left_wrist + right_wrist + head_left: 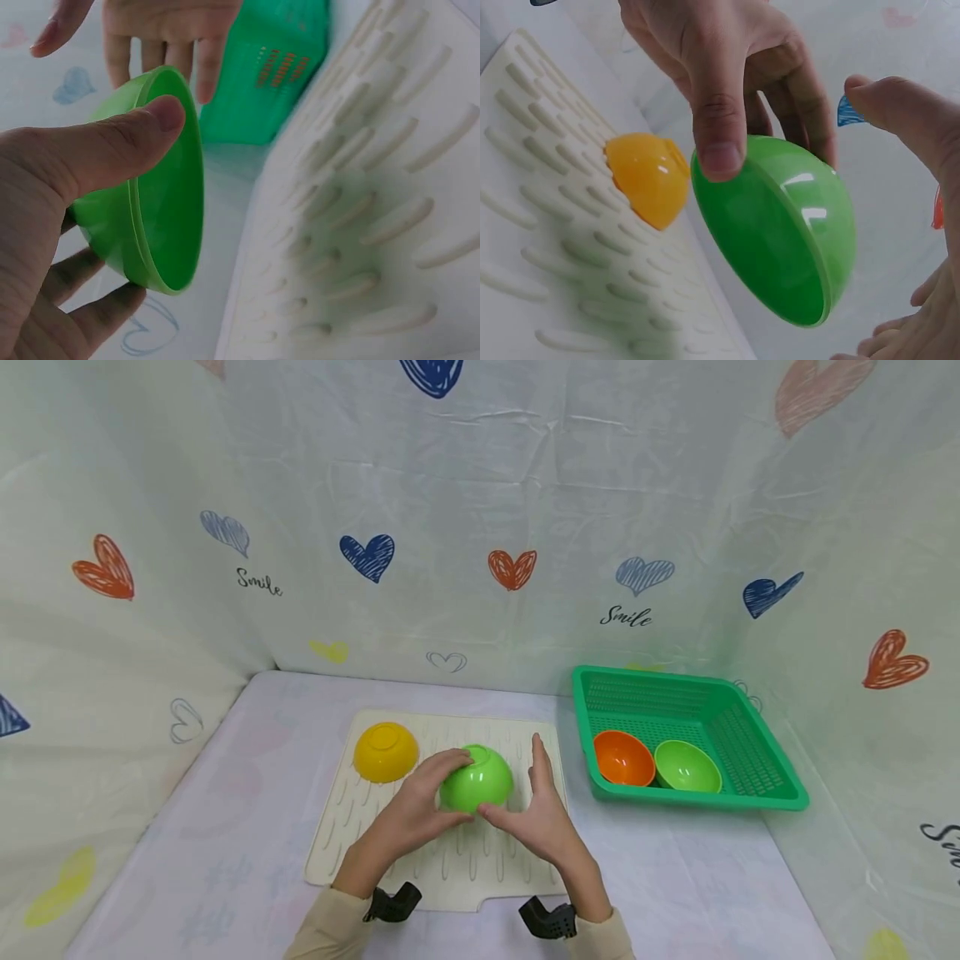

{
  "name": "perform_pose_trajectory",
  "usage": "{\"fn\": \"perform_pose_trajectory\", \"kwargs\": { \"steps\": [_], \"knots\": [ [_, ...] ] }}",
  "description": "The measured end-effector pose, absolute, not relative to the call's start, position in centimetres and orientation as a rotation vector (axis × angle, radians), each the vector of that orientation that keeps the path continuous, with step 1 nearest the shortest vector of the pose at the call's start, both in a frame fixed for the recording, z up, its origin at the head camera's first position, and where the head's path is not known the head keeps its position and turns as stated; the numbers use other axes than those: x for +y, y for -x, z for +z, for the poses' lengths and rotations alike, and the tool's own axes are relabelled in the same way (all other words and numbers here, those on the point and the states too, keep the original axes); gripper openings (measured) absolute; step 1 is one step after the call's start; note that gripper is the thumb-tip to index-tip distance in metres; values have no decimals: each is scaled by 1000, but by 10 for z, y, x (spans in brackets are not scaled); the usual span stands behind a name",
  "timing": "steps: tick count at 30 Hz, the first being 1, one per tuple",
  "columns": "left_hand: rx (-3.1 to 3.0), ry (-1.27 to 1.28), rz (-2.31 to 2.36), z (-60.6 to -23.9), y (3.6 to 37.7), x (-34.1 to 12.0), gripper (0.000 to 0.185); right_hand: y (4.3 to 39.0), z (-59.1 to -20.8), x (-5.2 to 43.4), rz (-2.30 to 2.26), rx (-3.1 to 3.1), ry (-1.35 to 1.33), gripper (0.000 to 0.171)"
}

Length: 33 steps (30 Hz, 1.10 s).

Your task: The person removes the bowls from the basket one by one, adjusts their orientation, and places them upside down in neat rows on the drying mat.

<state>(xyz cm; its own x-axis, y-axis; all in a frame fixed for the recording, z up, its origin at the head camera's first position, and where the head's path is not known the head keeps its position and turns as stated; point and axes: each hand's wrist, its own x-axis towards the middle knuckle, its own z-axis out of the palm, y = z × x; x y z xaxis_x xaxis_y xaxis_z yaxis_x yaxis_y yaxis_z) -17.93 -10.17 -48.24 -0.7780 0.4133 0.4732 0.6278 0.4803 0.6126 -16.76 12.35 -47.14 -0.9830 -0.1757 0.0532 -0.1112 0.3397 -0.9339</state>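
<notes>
Green bowl (pixel 477 778) tilted, mouth toward mat (pixel 360 835); left hand (pixel 416 814) grips rim; right hand (pixel 536 818) spread, apart.

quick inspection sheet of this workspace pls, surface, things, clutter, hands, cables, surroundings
surface: table under a pale cloth, with a cream ribbed drying mat on it
job's things: green bowl lifted and tilted off the mat
clutter: yellow bowl upside down on the mat; green basket holding an orange bowl and a light green bowl
grippers: left hand grips the green bowl's rim; right hand beside it, fingers straight
cables: nothing seen
surroundings: heart-print sheet on three sides
</notes>
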Motion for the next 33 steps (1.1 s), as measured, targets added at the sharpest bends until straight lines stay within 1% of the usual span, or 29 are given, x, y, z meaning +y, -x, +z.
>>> {"fn": "perform_pose_trajectory", "kwargs": {
  "steps": [9, 17, 25, 28, 33],
  "knots": [
    [-2446, 1040, -975, -482, 179, -98, 72, 169, -481, 124, -1654, 2563, 346, 120],
    [-2365, 1118, -864, -485, 178, -95, 75, 169, -484, 125, -1502, 2745, 461, 107],
    [-2329, 1137, -800, -489, 176, -95, 75, 170, -485, 126, -1424, 2820, 554, 101],
    [-2326, 1127, -810, -490, 176, -95, 78, 171, -487, 126, -1437, 2860, 590, 100],
    [-2340, 1068, -896, -492, 179, -97, 91, 173, -489, 127, -1482, 2908, 641, 100]
  ]
}}
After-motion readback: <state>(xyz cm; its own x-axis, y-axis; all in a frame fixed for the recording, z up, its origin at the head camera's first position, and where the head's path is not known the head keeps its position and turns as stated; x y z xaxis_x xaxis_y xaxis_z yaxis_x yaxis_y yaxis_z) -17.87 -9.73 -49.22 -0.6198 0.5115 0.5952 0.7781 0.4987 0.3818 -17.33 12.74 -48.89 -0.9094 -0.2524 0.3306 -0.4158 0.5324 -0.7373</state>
